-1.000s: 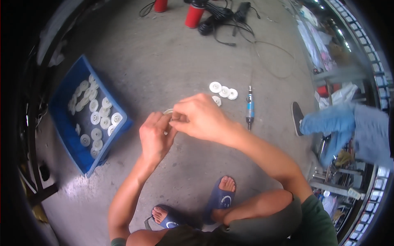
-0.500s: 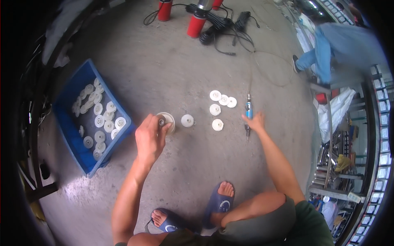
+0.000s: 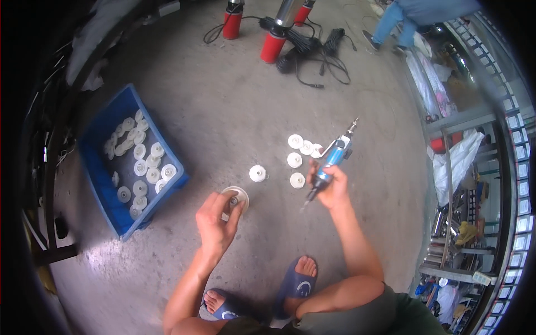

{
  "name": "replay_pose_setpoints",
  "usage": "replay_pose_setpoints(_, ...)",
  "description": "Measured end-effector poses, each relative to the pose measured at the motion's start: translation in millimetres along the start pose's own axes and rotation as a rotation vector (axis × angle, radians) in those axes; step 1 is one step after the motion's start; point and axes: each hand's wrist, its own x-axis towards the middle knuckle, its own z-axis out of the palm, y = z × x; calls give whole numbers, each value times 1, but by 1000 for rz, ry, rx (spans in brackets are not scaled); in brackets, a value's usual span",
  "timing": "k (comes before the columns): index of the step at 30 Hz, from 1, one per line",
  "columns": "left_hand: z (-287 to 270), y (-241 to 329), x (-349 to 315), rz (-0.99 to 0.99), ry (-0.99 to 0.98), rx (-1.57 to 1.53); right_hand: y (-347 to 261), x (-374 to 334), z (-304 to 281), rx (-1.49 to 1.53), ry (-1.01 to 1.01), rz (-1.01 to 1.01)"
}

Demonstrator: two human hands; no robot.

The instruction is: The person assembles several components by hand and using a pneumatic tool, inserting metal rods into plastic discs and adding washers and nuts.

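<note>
My left hand (image 3: 216, 220) is closed on a round white plastic piece (image 3: 242, 196) low over the floor, its fingers reaching into the middle, where a small dark ring-like part shows between them. In my right hand (image 3: 336, 190) is a blue power screwdriver (image 3: 336, 154), gripped round its body. Its tip slants down and left toward the floor, apart from the white piece. Between my hands lies a single white disc (image 3: 257, 173) with a small loop at its side. Several more white discs (image 3: 295, 160) lie nearer the right hand, some partly behind the screwdriver.
A blue bin (image 3: 100, 184) of similar white discs stands on the left. Red-based metal cylinders (image 3: 272, 48) and coiled black cables (image 3: 301, 44) are at the far side. Shelving (image 3: 455, 273) lines the right, where a person in jeans (image 3: 389, 22) stands farther off. My sandalled feet are below.
My right hand has picked the screwdriver up off the floor and brought it left, tilted. The left hand with the white piece has come slightly nearer and rightward. The other person has moved farther away.
</note>
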Motion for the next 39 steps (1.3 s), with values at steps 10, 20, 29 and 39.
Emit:
replay_pose_setpoints(10,1,-7,-5,8,2,-7,50,-38,115,-195,-352,-431)
replay_pose_setpoints(20,-2,-14,-3,84,51,-6,82,-53,144,-406,-700,-580)
replay_pose_setpoints(29,9,-24,3,186,24,39,90,-60,144,-578,-754,-670)
replay_pose_setpoints(39,2,-30,4,210,73,7,104,-58,150,-639,-700,-697)
